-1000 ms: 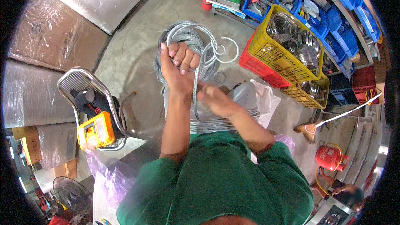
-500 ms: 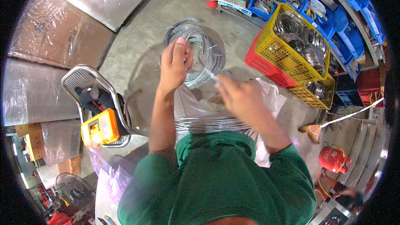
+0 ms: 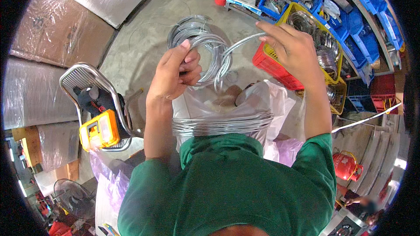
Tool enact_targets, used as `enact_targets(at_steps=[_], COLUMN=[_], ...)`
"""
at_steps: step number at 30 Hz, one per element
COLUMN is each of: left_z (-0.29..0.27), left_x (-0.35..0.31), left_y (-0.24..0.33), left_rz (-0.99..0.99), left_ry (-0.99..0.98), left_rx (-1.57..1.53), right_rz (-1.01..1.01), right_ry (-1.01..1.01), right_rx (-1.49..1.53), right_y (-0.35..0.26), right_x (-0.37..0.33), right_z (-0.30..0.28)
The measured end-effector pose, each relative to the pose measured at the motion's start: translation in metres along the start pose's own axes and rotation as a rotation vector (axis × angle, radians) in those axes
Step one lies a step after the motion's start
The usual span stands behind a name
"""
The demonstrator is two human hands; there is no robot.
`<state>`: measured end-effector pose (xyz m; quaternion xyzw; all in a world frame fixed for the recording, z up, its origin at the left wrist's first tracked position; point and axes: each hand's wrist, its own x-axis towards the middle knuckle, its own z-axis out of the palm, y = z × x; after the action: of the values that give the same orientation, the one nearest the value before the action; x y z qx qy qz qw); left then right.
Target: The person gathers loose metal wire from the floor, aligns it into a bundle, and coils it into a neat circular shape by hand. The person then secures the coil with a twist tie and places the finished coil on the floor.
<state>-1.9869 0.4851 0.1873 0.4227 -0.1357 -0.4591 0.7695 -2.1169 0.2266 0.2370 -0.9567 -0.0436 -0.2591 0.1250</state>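
My left hand (image 3: 173, 67) is closed around one side of a looped grey wire rope (image 3: 224, 63), thumb on top. The rope's free end runs up to the right, where my right hand (image 3: 294, 51) pinches it between thumb and fingers. Beyond, coils of grey wire (image 3: 188, 25) lie on the concrete floor, partly hidden by the held loop and my left hand. Close to my body, a bundle of silvery wire (image 3: 223, 125) lies across a whitish plastic sheet (image 3: 280, 100).
To the left stand a metal-framed chair (image 3: 124, 85) bearing a yellow case (image 3: 99, 130) and wrapped cartons (image 3: 52, 26). A yellow crate (image 3: 284, 14) of metal coils sits on a red crate (image 3: 273, 67) at right, near shelves with blue bins (image 3: 352, 24). A red gas cylinder (image 3: 347, 166) stands lower right.
My right hand has swung up and to the right, drawing the rope's end out from the loop. My left hand has shifted slightly left and down, still gripping the loop.
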Motion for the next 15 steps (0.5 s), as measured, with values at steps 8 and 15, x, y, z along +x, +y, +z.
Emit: enact_targets(at_steps=[8,15], left_z=[0.017,-0.012], left_x=[0.013,-0.018], left_y=[-0.036,-0.023], left_rz=[-0.188,-0.13], left_ry=[0.072,-0.274], left_rx=[-0.032,-0.529], right_rz=[-0.421,-0.186], right_ry=[-0.029,0.022], right_rx=[-0.223,0.217], right_y=[-0.018,0.028], right_x=[0.014,0.011], right_z=[-0.002,0.012])
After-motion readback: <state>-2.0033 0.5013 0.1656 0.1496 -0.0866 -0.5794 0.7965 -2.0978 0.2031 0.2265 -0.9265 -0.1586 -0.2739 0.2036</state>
